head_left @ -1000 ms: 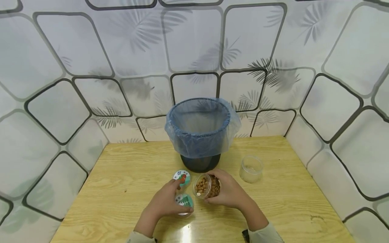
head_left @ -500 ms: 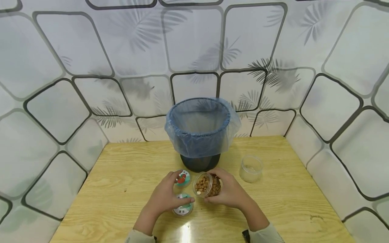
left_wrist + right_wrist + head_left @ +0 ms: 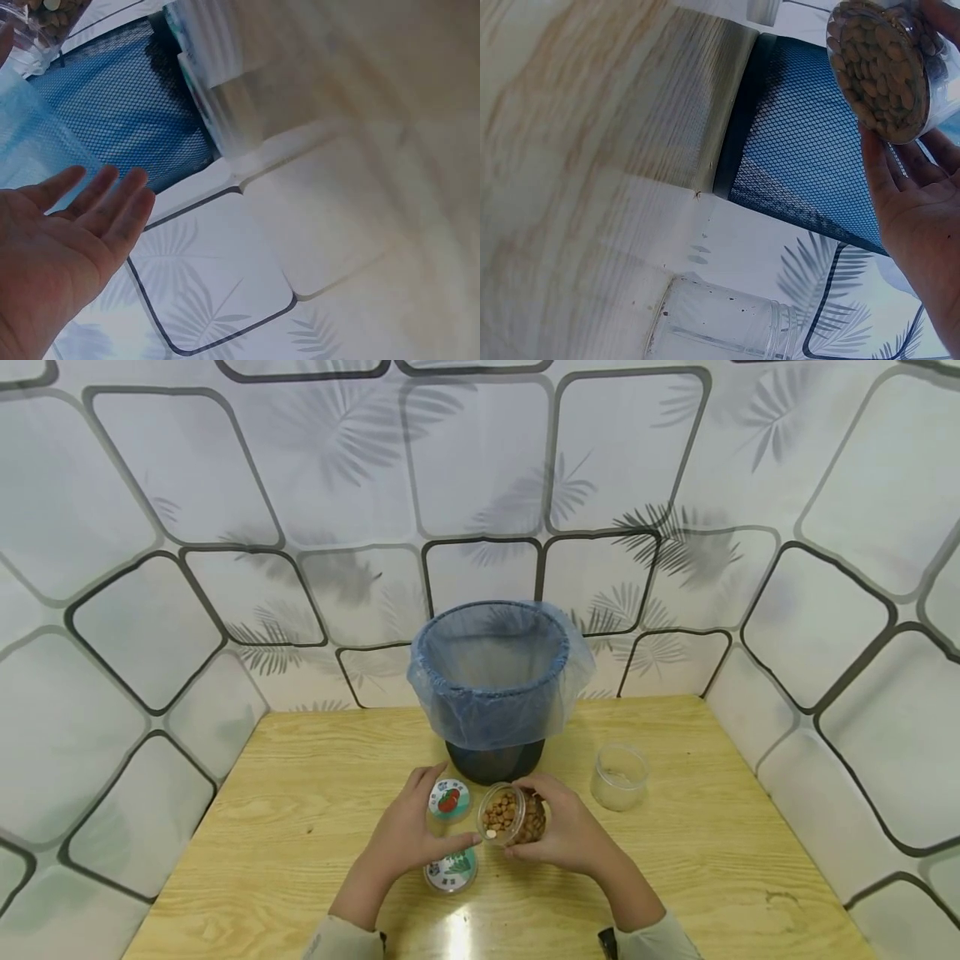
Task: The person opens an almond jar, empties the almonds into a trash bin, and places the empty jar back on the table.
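My right hand (image 3: 562,828) grips a clear plastic jar (image 3: 512,816) of small brown pieces, fingers and thumb around its side. The jar is tilted, its mouth facing left, and one white piece shows among the brown ones. In the right wrist view the brown pieces (image 3: 877,71) show through the jar's base. My left hand (image 3: 405,831) is spread, thumb toward the jar's mouth and apart from it. Beside its fingers is a round container with a tomato-printed lid (image 3: 450,800); below its thumb sits another with a green-printed lid (image 3: 452,870). Its palm (image 3: 52,255) holds nothing.
A black mesh bin (image 3: 495,758) with a blue bag liner (image 3: 491,714) stands behind the hands. Right of it is a clear jar without a lid (image 3: 619,777), with bits inside. Patterned curtains (image 3: 360,602) enclose the wooden table (image 3: 315,777).
My left hand has lifted off the lids and shifted slightly up and left, its fingers spreading, uncovering the tomato lid. The green-printed lid has turned. My right hand with the jar has barely moved.
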